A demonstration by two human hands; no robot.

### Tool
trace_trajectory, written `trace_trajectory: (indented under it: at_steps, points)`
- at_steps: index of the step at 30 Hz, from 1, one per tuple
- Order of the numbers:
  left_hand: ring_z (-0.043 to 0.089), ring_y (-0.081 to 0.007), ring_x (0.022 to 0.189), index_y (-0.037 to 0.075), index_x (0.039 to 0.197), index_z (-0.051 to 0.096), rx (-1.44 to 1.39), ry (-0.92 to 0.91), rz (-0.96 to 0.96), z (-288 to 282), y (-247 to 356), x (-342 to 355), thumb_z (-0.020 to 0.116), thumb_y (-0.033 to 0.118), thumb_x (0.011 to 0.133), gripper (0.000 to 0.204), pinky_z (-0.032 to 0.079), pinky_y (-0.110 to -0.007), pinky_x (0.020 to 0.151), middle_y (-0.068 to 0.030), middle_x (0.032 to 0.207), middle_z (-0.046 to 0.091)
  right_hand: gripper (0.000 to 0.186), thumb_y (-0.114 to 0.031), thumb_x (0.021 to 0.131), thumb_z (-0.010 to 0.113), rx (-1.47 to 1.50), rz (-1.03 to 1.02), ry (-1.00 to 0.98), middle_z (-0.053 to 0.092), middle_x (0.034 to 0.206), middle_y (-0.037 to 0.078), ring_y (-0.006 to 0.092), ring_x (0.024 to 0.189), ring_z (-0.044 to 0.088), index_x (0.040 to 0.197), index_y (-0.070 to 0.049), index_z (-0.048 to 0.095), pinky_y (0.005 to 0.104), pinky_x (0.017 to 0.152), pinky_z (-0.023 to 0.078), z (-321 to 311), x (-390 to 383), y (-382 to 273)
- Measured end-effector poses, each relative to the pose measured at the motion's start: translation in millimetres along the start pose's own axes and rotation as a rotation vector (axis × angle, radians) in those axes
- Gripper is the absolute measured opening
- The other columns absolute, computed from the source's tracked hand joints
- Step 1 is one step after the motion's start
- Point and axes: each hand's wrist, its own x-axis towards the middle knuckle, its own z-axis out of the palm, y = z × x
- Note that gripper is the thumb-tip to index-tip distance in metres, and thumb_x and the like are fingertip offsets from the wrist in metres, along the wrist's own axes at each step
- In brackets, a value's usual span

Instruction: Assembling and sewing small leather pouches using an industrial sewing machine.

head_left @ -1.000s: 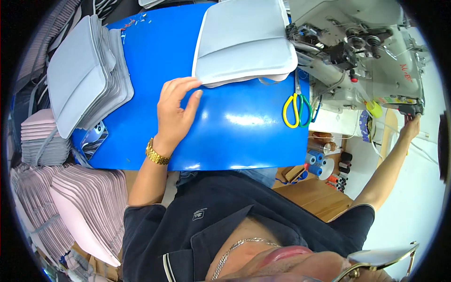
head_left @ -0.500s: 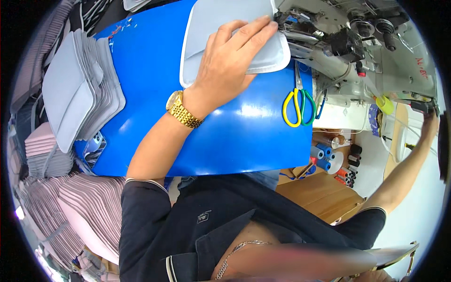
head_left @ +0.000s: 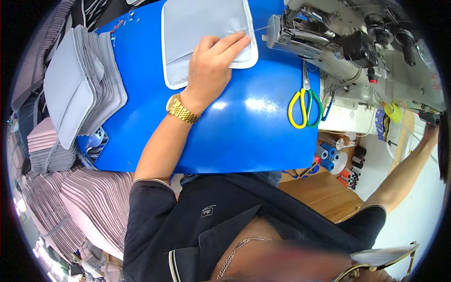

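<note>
A grey fabric panel [head_left: 206,23] with a white bound edge lies at the far side of the blue work surface. Across its near right corner my left hand [head_left: 209,70] is closed on it, fingers on top, thumb hidden; the cloth puckers by the fingertips. A thin thread [head_left: 262,29] runs from the panel to the sewing machine [head_left: 286,35], with a gap between them. My right hand [head_left: 430,135] is at the far right rim, against a dark part [head_left: 428,118] of the machine; its fingers are mostly hidden.
Scissors [head_left: 305,105] with yellow and green handles lie near the machine. A stack of grey panels [head_left: 77,89] stands at the left of the blue surface [head_left: 155,117]. Pink and grey stacks [head_left: 94,202] sit lower left. Thread spools [head_left: 329,155] are below the table's right side.
My left hand has drawn the panel left, away from the machine, so the machine's sewing end and a thread now show. My right hand has lowered slightly at the rim.
</note>
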Motion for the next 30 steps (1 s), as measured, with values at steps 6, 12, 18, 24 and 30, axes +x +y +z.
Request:
trace_trajectory:
  at_steps: [6, 12, 18, 24, 30]
  points:
    - [0.055, -0.0241, 0.085, 0.010, 0.113, 0.068, -0.118, 0.109, 0.000, 21.8, -6.5, -9.0, 0.056, -0.007, 0.069, 0.049, 0.050, -0.035, 0.077, 0.0015, 0.116, 0.067, 0.035, -0.019, 0.098, 0.046, 0.179, -0.104, 0.077, 0.062, 0.121, 0.015, 0.0270, 0.108, 0.061, 0.124, 0.001, 0.056, 0.0411, 0.097, 0.050, -50.7, 35.0, -10.7]
    - [0.056, -0.0262, 0.088, 0.012, 0.118, 0.067, -0.192, -0.255, 0.033, -12.1, 20.4, -32.5, 0.055, -0.009, 0.067, 0.057, 0.051, -0.036, 0.082, -0.0015, 0.122, 0.065, 0.036, -0.022, 0.103, 0.042, -0.052, -0.104, 0.153, 0.059, 0.124, 0.017, 0.0272, 0.118, 0.056, 0.129, 0.002, 0.052, 0.0389, 0.106, 0.043, -24.1, -27.6, -45.2]
    - [0.053, -0.0276, 0.096, 0.012, 0.126, 0.062, -0.324, -0.406, -0.083, -46.7, 40.1, -109.6, 0.072, 0.004, 0.064, 0.063, 0.047, -0.037, 0.084, -0.0008, 0.135, 0.057, 0.048, -0.019, 0.097, 0.056, -0.094, -0.114, 0.190, 0.056, 0.130, 0.020, 0.0281, 0.117, 0.057, 0.136, 0.005, 0.045, 0.0380, 0.099, 0.048, 130.6, -315.4, -23.4]
    - [0.054, -0.0269, 0.102, 0.013, 0.126, 0.062, -0.267, -0.307, -0.074, -40.5, 46.7, -143.8, 0.075, 0.008, 0.063, 0.064, 0.044, -0.038, 0.090, -0.0004, 0.137, 0.056, 0.032, -0.010, 0.094, 0.062, 0.145, 0.181, -0.119, 0.066, 0.092, 0.009, 0.0132, 0.074, 0.063, 0.124, 0.001, 0.058, 0.0263, 0.068, 0.053, 249.3, -482.5, 37.3]
    - [0.054, -0.0268, 0.101, 0.009, 0.121, 0.064, -0.204, -0.274, -0.040, -46.8, 50.9, -131.9, 0.079, 0.017, 0.071, 0.053, 0.045, -0.037, 0.090, -0.0051, 0.134, 0.059, 0.025, -0.007, 0.094, 0.060, 0.106, 0.195, -0.340, 0.067, 0.086, 0.006, 0.0092, 0.072, 0.063, 0.118, 0.000, 0.063, 0.0219, 0.063, 0.052, 258.9, -489.1, 41.6]
